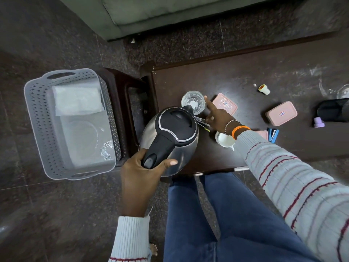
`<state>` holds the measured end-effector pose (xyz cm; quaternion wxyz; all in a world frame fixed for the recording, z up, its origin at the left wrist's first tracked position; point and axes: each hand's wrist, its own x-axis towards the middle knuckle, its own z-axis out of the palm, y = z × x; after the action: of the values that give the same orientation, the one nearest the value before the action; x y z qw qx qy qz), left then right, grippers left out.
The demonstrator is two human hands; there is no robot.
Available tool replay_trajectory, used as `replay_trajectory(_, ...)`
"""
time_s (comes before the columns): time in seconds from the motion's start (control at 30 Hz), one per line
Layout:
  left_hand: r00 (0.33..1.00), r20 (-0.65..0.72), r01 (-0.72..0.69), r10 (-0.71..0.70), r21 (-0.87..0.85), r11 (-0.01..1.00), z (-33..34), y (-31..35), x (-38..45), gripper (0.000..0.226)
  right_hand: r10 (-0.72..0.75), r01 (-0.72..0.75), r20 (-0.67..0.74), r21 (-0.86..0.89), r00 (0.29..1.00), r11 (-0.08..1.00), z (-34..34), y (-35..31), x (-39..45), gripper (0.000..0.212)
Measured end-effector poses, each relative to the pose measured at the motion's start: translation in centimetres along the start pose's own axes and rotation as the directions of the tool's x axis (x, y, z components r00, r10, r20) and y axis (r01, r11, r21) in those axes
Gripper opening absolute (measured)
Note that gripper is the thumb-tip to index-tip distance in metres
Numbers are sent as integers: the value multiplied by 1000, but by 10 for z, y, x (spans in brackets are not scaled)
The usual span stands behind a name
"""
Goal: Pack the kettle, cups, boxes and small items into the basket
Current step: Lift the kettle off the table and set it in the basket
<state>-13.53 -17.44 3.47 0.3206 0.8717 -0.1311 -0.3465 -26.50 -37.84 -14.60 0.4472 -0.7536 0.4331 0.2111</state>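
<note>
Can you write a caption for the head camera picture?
Left hand grips the kettle over the table; right hand reaches toward a glass.

Dim indoor light, diffuse, source not visible; shadows were soft and weak. Dark table point(264, 69) and floor point(56, 214) swallowed detail. Specular highlights showed on the steel kettle point(170, 137) body and the glass cup point(193, 103). Strong wide-angle barrel distortion bent the table edges and stretched the striped sleeve point(294, 186) at lower right. Centre was fairly sharp, corners soft, slight compression smear on the grey basket point(34, 120)
</note>
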Motion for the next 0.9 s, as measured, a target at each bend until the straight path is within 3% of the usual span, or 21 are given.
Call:
replay_trajectory(0.23,996,-66,41,-52,-154,987,-23,-7,-13,37,-61,57,-206,-26,977,998,-1,-31,-10,44)
replay_trajectory(0.33,989,-126,43,-80,-274,961,-40,-12,-21,23,-148,143,-239,-36,960,989,5,-52,-18,33)
replay_trajectory(0.47,947,-288,-10,-141,-467,884,-66,-17,-32,17,-329,341,-224,12,917,940,18,-95,-27,29)
replay_trajectory(0.57,916,-381,-88,-124,-494,865,-86,-20,-34,20,-410,430,-221,50,885,901,32,-131,-33,25)
replay_trajectory(0.8,825,-549,-220,-134,-530,819,-156,-56,-19,20,-482,511,-185,175,856,841,82,-216,-41,22)
replay_trajectory(0.9,804,-578,-251,-141,-543,801,-179,-76,-2,21,-461,480,-160,104,873,871,105,-236,-34,22)
